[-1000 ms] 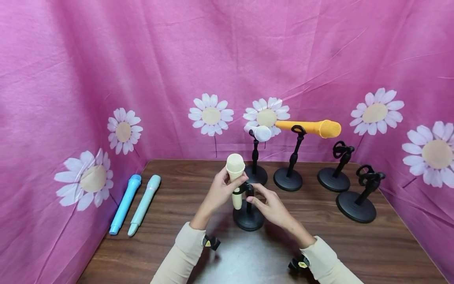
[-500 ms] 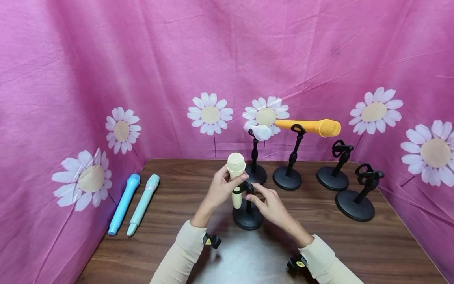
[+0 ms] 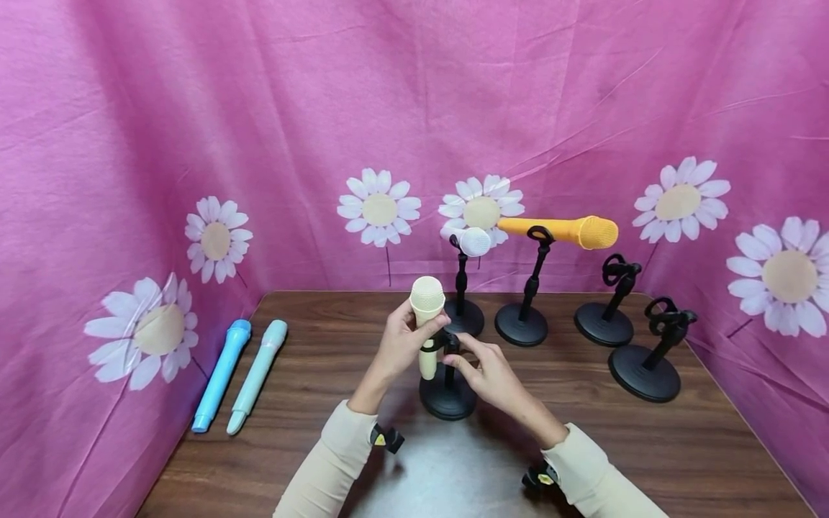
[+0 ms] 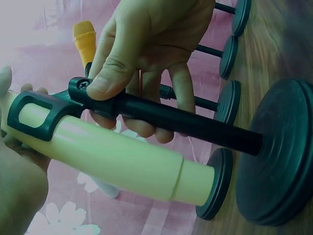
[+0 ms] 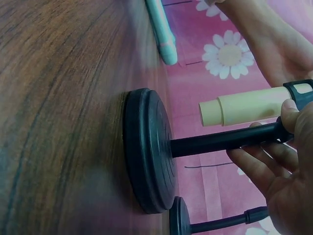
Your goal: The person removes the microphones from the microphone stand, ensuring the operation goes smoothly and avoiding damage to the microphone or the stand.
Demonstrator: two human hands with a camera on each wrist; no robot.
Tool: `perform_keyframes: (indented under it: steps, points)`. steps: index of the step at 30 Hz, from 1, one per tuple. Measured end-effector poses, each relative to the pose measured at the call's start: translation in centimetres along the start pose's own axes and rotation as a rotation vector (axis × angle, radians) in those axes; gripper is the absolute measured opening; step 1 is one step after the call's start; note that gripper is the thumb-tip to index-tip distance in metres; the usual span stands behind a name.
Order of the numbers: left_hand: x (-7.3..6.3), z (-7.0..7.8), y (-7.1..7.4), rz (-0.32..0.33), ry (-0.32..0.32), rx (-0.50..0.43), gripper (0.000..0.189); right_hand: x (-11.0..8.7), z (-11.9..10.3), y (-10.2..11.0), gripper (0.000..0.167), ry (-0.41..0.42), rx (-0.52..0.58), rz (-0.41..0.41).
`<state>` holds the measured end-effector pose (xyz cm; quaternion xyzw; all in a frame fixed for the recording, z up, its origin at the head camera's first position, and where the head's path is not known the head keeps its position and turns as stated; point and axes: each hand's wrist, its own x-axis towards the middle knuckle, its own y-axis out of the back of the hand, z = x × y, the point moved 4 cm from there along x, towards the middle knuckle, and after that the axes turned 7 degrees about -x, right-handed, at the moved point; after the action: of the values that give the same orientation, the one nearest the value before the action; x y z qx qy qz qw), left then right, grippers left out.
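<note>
A cream microphone (image 3: 427, 296) sits in the clip of a black desk stand (image 3: 447, 400), nearly upright with its mesh head on top. My left hand (image 3: 403, 341) grips the microphone's upper body, just above the clip. The thumb and fingers of my right hand (image 3: 490, 373) pinch the top of the stand's post, at the joint under the clip. In the left wrist view the clip (image 4: 41, 117) wraps around the cream body, and my right thumb lies by a screw on the joint. The stand's round base (image 5: 149, 151) rests on the table.
A blue microphone (image 3: 222, 375) and a mint microphone (image 3: 257, 376) lie at the left. Behind, a white microphone (image 3: 475, 242) and a yellow microphone (image 3: 562, 231) sit on stands. Two stands without microphones, a rear stand (image 3: 609, 309) and a front stand (image 3: 650, 363), are at the right.
The hands, microphone and stand keep nearly the same pose. The whole head view has shifted slightly to the left.
</note>
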<state>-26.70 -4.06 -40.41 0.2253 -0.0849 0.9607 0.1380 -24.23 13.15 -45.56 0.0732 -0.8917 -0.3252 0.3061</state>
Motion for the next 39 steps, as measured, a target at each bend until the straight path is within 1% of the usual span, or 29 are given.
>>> perform_keyframes:
  steps: [4, 10, 14, 22, 25, 32, 39]
  points:
    - [-0.1, 0.1, 0.1, 0.031, -0.018, -0.003, 0.029, 0.1, -0.2, -0.2, 0.037, 0.002, 0.015, -0.027]
    - [0.0, 0.1, 0.1, 0.046, -0.026, -0.03, 0.028, 0.1, -0.3, -0.2, 0.041, 0.023, -0.019, -0.023]
    - [0.3, 0.2, 0.2, 0.048, -0.038, -0.04, 0.028, 0.2, -0.3, -0.2, 0.04, 0.023, -0.012, -0.021]
    - [0.8, 1.4, 0.3, 0.046, -0.071, -0.077, 0.031, 0.4, -0.2, -0.5, 0.033, 0.03, -0.007, -0.019]
    - [1.1, 1.7, 0.2, 0.045, -0.083, -0.078, 0.03, 0.4, -0.2, -0.6, 0.031, 0.025, -0.006, -0.016]
    - [1.7, 2.6, 0.1, 0.06, -0.103, -0.075, 0.027, 0.5, -0.1, -0.8, 0.031, 0.03, 0.002, -0.012]
    - [2.1, 3.2, -0.1, 0.068, -0.125, -0.086, 0.023, 0.4, -0.4, -0.7, 0.031, 0.041, -0.027, 0.009]
